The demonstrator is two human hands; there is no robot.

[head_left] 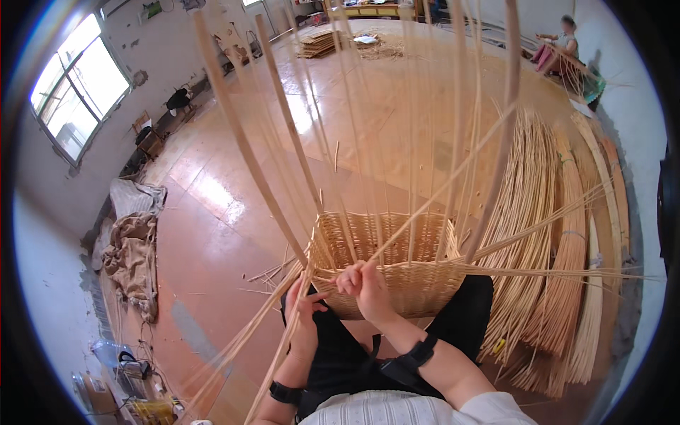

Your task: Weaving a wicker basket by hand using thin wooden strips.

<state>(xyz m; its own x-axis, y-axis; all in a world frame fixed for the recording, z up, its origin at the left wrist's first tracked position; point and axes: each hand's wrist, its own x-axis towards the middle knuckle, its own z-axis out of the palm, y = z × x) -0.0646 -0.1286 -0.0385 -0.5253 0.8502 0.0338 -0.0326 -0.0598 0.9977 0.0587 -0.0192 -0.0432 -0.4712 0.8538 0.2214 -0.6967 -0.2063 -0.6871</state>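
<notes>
A rectangular wicker basket (418,287), half woven, stands between my knees, with tall upright stakes (244,142) rising from its rim. At its near left corner my left hand (304,322) is wrapped round a bundle of long willow rods (244,336), which trail down to the lower left. On the near rim my right hand (366,289) pinches a single willow rod (439,193) that slants up to the right. My hands are close together, almost touching. More loose rods (545,271) stick out from the basket's right corner.
Large bundles of willow rods (524,212) lie on the floor at my right. Crumpled cloths (131,248) and cables with a plastic bottle (110,352) are along the left wall. A person (563,46) sits at the far right. Stacked flat pieces (319,44) lie at the back.
</notes>
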